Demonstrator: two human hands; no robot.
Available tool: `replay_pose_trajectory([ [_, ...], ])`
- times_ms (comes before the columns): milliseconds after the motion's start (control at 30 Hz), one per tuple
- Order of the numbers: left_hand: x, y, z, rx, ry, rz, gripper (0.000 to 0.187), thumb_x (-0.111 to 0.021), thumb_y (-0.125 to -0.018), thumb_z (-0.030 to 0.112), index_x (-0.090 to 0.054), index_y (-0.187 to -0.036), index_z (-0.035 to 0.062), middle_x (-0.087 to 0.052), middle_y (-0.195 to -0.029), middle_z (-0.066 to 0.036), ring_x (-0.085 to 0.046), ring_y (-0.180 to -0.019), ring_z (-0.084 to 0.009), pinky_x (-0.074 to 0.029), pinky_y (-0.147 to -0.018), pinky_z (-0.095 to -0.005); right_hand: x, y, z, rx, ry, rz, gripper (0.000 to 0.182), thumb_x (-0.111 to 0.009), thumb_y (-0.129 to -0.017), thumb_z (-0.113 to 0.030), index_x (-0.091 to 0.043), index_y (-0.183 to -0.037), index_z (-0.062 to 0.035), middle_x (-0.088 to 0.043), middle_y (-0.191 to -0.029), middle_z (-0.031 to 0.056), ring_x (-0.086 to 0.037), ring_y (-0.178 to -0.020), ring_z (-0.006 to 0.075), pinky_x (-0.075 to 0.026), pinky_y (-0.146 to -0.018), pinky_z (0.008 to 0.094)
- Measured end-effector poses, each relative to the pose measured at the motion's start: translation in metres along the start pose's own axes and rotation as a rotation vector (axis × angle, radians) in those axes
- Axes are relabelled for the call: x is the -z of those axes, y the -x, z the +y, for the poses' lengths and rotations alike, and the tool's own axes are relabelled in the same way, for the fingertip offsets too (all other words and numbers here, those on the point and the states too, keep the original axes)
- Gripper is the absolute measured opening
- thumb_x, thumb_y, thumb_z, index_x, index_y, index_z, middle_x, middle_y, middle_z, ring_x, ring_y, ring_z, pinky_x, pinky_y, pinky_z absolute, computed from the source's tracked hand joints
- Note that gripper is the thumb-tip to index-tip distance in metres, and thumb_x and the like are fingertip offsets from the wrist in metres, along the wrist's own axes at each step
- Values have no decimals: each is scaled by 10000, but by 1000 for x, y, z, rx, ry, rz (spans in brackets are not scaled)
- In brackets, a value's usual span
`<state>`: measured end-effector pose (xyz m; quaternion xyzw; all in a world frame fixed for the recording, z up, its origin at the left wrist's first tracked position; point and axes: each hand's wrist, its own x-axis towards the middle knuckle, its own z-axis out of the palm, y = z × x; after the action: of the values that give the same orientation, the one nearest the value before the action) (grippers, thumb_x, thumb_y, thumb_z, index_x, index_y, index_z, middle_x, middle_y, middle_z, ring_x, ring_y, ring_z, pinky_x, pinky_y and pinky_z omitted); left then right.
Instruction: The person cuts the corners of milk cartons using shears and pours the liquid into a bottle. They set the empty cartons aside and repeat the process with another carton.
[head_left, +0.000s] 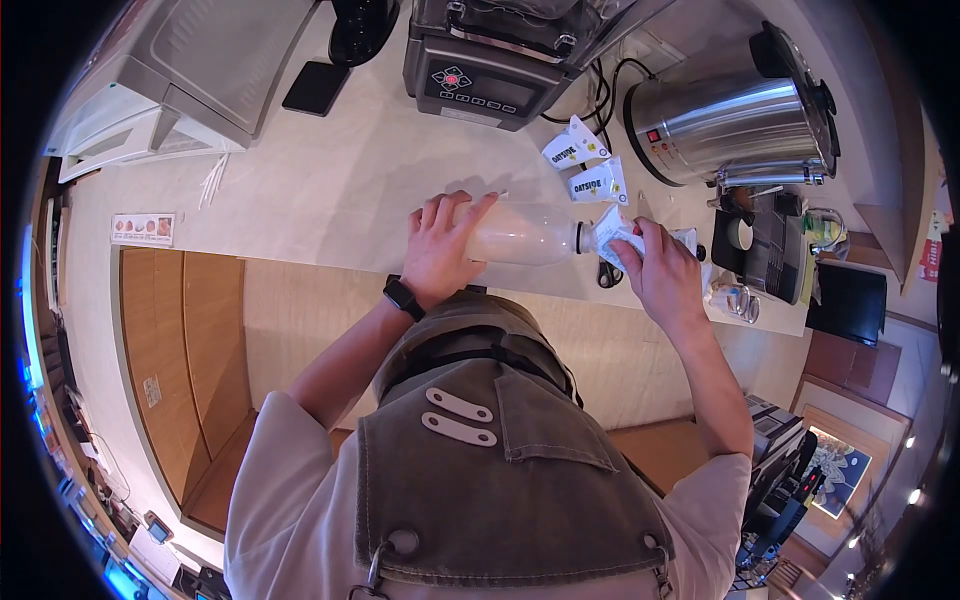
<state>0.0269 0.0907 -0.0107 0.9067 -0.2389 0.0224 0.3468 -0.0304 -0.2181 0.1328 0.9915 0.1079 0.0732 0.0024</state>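
A clear bottle (522,233) with whitish contents and a black ring at its neck lies across the view above the counter. My left hand (440,245) is wrapped round its base end. At the neck end, my right hand (660,268) pinches a small white and blue packet (610,232), which touches or nearly touches the bottle's mouth. Two white cartons marked OATSIDE, one (575,146) above the other (597,182), stand just beyond the neck. Black scissor handles (608,274) show beneath my right hand.
Along the back of the counter (330,180) are a dark machine with buttons (485,85) and a steel urn (730,120) with cables beside it. A black flat object (316,88) and a grey appliance (190,70) are at the left. Glasses (735,300) stand at the right.
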Motion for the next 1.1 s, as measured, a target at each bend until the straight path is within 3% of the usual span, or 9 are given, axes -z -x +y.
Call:
replay_pose_trajectory([
  [367,2,0,1,8,16,-7,979,-861,-656,144,-533,-1573,245,-563,-1419,-81,-506,-1356,-349,-414,-1114,-526,5,-1,-3,-37,-37,-46,445,-734,-1029,-410,-618,-1227,-28,-765,-1015,150,-753,-832,364,-603,-708,463],
  [467,3,0,1,12,24,-8,978,-861,-655,143,-534,-1571,244,-562,-1418,-84,-506,-1356,-353,-413,-1113,-527,2,-2,-2,10,-10,32,418,-765,-1001,-410,-612,-1170,-60,-738,-951,97,-736,-755,316,-587,-652,420],
  [1100,2,1,1,4,15,13,969,-879,-657,149,-542,-1560,240,-561,-1414,-80,-513,-1346,-345,-420,-1107,-525,0,-1,-1,23,29,51,418,-782,-989,-412,-613,-1142,-63,-737,-924,94,-737,-727,303,-581,-622,398],
])
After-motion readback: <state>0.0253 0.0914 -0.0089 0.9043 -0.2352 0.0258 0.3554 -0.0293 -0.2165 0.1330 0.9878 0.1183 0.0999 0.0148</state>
